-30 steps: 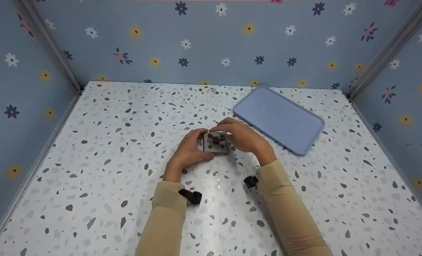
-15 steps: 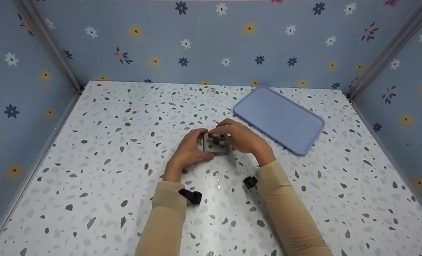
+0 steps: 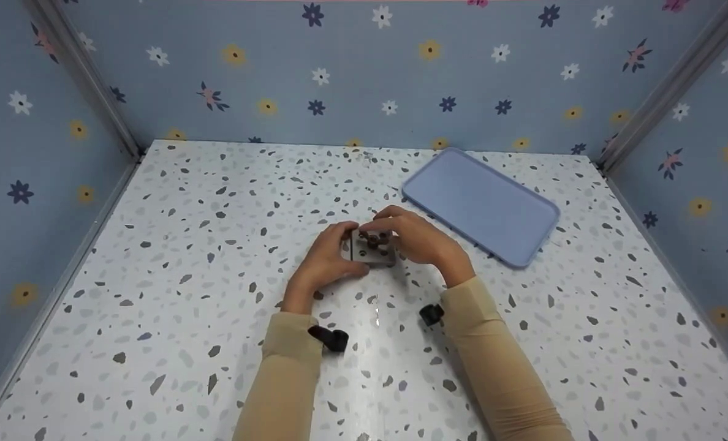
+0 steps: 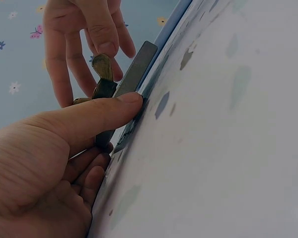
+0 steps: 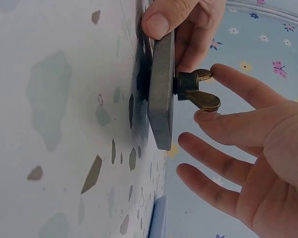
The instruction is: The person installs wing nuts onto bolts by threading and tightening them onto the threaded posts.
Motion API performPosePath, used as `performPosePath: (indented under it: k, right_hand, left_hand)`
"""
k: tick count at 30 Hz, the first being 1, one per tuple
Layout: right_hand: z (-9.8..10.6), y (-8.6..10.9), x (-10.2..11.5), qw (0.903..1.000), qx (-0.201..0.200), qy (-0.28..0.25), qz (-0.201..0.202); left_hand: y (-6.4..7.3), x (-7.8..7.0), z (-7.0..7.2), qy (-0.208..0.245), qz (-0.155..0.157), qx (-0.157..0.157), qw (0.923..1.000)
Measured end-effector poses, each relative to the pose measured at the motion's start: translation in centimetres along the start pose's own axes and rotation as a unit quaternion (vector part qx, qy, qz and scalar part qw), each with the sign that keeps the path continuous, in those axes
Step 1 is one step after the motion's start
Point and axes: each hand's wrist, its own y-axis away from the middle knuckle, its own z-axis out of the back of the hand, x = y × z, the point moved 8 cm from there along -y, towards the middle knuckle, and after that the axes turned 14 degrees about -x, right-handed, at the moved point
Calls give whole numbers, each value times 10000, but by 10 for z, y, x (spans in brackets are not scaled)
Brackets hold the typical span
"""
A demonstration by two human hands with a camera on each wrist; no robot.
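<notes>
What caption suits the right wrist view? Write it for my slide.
Right hand pinches a wing nut on a grey block gripped by the left hand.

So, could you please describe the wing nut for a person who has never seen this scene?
Find the white speckled table, then the blue tray on it. Just left of the tray, nearer the head camera, is a small grey plate. Above its upper face sits the wing nut, told from the flat plate by its two rounded, brassy wings.
</notes>
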Motion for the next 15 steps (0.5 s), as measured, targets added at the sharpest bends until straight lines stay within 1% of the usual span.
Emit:
performPosePath:
  k: [9,11,15]
  right_hand:
    - [-1,0,-1,9999,86,36,-107]
    - [-1,1,-1,9999,78,53,-90]
    - [0,1,2,10000,-8,26,77]
  left_hand:
    - [0,-1,0,-23,-13,-10,10000]
    - [0,-1,0,-38,-23,-4,10000]
    - [0,-1,0,-32,-13,23,10000]
